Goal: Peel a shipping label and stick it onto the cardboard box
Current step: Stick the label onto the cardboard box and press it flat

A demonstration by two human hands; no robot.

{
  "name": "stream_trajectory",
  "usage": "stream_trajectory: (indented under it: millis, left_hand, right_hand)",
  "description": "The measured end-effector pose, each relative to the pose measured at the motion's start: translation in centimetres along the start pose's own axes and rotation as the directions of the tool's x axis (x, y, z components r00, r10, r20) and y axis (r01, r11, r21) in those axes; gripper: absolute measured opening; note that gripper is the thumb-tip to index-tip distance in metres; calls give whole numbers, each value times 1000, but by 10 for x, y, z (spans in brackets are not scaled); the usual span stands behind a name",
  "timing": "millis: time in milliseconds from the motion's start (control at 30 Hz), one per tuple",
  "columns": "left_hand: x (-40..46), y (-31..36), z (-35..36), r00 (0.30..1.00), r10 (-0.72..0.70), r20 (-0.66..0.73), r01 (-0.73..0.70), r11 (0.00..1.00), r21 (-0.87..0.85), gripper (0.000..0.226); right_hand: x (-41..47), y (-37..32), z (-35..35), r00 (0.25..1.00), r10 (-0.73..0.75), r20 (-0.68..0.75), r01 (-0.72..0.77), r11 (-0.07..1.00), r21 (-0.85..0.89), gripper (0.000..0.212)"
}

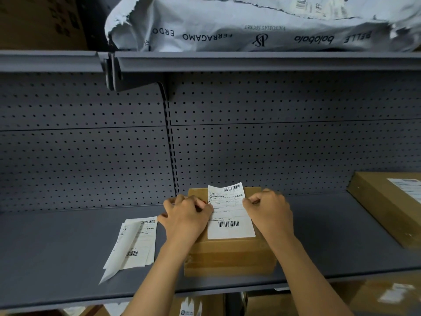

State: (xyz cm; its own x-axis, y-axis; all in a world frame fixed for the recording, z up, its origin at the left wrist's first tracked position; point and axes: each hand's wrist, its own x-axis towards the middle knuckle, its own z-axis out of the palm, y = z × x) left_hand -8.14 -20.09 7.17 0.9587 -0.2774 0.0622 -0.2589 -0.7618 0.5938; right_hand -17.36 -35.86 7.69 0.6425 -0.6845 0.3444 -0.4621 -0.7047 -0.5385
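Note:
A brown cardboard box (230, 254) sits on the grey shelf, in the middle. A white shipping label (230, 215) with barcodes lies over its top; the near part is flat on the box and the far end curls up. My left hand (184, 215) pinches the label's left edge with curled fingers. My right hand (270, 212) grips the label's right edge the same way. Both hands rest on the box top.
A loose stack of label sheets and backing paper (134, 242) lies on the shelf (57, 258) left of the box. Another flat cardboard box (387, 206) stands at the right. A pegboard wall is behind, and a grey mailer bag (250, 21) lies on the upper shelf.

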Motion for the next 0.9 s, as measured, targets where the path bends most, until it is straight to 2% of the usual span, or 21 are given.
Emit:
stream_trajectory:
  millis: [133, 300, 467, 667, 767, 900]
  left_hand:
    - [-1, 0, 1, 999, 24, -25, -23, 999, 39, 28]
    - [1, 0, 1, 992, 103, -70, -91, 984, 152, 33]
    - [5, -8, 5, 974, 215, -69, -217, 976, -23, 22]
    - [10, -7, 4, 919, 364, -151, -375, 926, -46, 22]
    - [15, -6, 5, 870, 478, -118, -485, 873, -39, 20]
    - [20, -3, 9, 827, 562, -11, -561, 827, 41, 40]
  right_hand:
    - [-1, 1, 2, 1000, -9, -2, 9, 1000, 2, 30]
    - [-2, 0, -1, 1000, -8, -14, 9, 1000, 27, 25]
    - [-4, -3, -5, 1000, -14, -12, 15, 1000, 23, 24]
    - [-1, -3, -13, 998, -42, -42, 44, 998, 41, 13]
    - [2, -2, -11, 993, -107, -40, 108, 994, 28, 13]
    - [1, -11, 5, 947, -311, 79, 313, 950, -17, 32]
